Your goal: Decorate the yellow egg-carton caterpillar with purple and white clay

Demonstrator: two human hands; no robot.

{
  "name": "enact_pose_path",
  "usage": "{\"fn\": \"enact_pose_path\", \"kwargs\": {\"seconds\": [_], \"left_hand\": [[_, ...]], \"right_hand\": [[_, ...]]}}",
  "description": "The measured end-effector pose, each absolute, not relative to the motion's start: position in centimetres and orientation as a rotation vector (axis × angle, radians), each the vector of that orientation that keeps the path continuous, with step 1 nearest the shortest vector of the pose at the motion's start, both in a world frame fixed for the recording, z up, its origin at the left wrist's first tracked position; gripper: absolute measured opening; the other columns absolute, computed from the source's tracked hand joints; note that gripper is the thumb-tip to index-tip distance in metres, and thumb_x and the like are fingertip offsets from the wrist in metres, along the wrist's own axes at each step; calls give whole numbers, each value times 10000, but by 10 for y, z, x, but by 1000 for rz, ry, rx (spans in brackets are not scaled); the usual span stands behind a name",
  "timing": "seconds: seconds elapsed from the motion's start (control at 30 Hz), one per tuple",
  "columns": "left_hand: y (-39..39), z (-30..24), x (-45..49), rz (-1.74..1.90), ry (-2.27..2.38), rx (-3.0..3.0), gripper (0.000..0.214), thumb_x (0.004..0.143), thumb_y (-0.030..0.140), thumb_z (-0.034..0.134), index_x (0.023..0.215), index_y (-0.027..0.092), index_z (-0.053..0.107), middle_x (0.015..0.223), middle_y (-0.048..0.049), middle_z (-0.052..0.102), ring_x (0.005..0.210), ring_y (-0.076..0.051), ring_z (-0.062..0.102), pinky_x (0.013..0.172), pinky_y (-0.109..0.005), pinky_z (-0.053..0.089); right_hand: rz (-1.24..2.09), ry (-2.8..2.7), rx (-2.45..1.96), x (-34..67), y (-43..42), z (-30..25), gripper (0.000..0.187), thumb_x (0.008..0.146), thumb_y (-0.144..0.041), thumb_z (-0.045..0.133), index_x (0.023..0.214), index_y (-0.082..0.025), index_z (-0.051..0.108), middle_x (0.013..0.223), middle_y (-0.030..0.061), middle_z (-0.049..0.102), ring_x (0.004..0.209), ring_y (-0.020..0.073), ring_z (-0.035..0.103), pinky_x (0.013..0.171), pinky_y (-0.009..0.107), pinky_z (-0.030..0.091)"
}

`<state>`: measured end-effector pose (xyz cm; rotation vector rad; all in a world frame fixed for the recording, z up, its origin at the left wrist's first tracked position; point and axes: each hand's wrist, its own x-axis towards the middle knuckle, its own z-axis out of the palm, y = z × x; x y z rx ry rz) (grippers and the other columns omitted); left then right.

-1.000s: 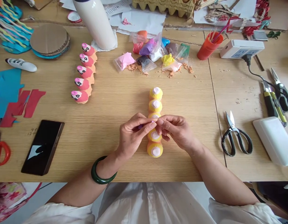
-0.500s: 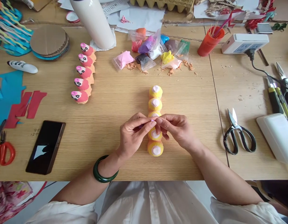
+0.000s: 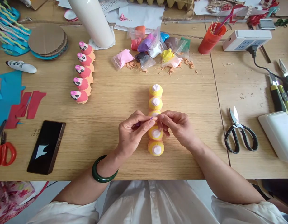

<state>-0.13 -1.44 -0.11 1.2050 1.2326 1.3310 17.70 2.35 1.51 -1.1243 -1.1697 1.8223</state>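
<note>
My left hand (image 3: 133, 130) pinches a small bit of purple modelling clay (image 3: 151, 118) between thumb and index finger; more purple shows behind its fingers. Fingertips of my right hand (image 3: 175, 126) are closed in a pinch right beside that bit, and whatever they hold is too small to make out. Both hands are over a strip of egg-carton cups (image 3: 155, 102) coated in yellow, each visible cup topped with a pale pink disc. The strip lies upright in view on the table, its middle partly covered by my fingers.
Pink-and-red decorated egg-carton cups (image 3: 82, 71) stand at left. Bags of coloured clay (image 3: 148, 46) and a white bottle (image 3: 93, 23) are behind. Black-handled scissors (image 3: 240, 132), a white case (image 3: 276, 135) and a power strip (image 3: 247, 40) lie right; a phone (image 3: 46, 147) lies left.
My fingertips have drawn slightly apart, so the purple bit shows more clearly in the left pinch. The camera view has shifted slightly; the carton strip stays in place.
</note>
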Motion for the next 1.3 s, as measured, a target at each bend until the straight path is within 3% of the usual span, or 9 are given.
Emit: {"fn": "enact_pose_path", "kwargs": {"seconds": [0.13,0.27,0.33,0.57,0.73,0.97,1.13,1.23,1.3], "left_hand": [[-13,-3,-2,1395,1234,1228,297,848,400,922,724,210,730,665,42,534,600,-79,436,571,-226,395],[-14,-4,-3,1372,1206,1181,92,901,381,881,944,300,875,729,33,554,613,-76,447,577,-228,404],[-15,-4,-3,1360,1210,1178,148,922,398,861,1057,343,887,738,28,549,607,-77,449,562,-230,403],[-14,1,0,1354,1161,1306,208,918,370,857,1124,351,877,727,22,598,606,-81,550,606,-213,523],[-14,1,0,1324,1187,1326,260,911,356,867,1171,350,862,728,28,570,608,-75,514,574,-201,488],[-14,-1,0,1395,1268,1428,69,943,328,842,974,276,875,743,15,673,652,-93,591,613,-226,498],[-12,2,1,1460,1267,1392,265,883,347,904,737,206,734,684,36,600,596,-76,491,558,-223,422],[-11,4,1,1433,1219,1404,195,903,311,884,769,216,778,670,42,572,591,-70,476,552,-213,414],[-11,4,0,1411,1193,1417,76,948,300,836,899,245,855,673,41,574,579,-64,479,541,-205,412]], "right_hand": [[1829,-1149,-1124,177,23,15,423,906,-557,784,761,-165,722,654,-8,636,545,76,493,483,221,418],[1986,-1102,-1044,178,24,15,407,896,-546,806,773,-163,737,665,-6,657,548,73,485,465,210,416],[2075,-1050,-974,179,24,15,404,886,-548,823,783,-165,747,687,-3,674,554,70,472,448,202,401],[2165,-901,-913,179,26,15,411,764,-539,937,818,-172,759,620,-36,648,528,63,501,416,179,355],[2140,-885,-928,178,26,14,411,763,-529,939,790,-170,741,607,-49,628,500,47,478,410,177,340],[2048,-1002,-988,177,24,16,455,823,-581,869,716,-162,729,628,-9,651,518,67,454,406,203,360],[1866,-1120,-1108,177,21,19,414,889,-563,806,802,-161,749,642,-16,643,509,67,482,442,215,396],[1860,-1135,-1098,176,20,18,415,897,-563,796,813,-159,753,637,-15,638,517,69,493,453,213,406],[1851,-1142,-1098,176,21,18,431,904,-566,791,777,-158,736,656,-6,651,532,71,506,467,215,426]]}}
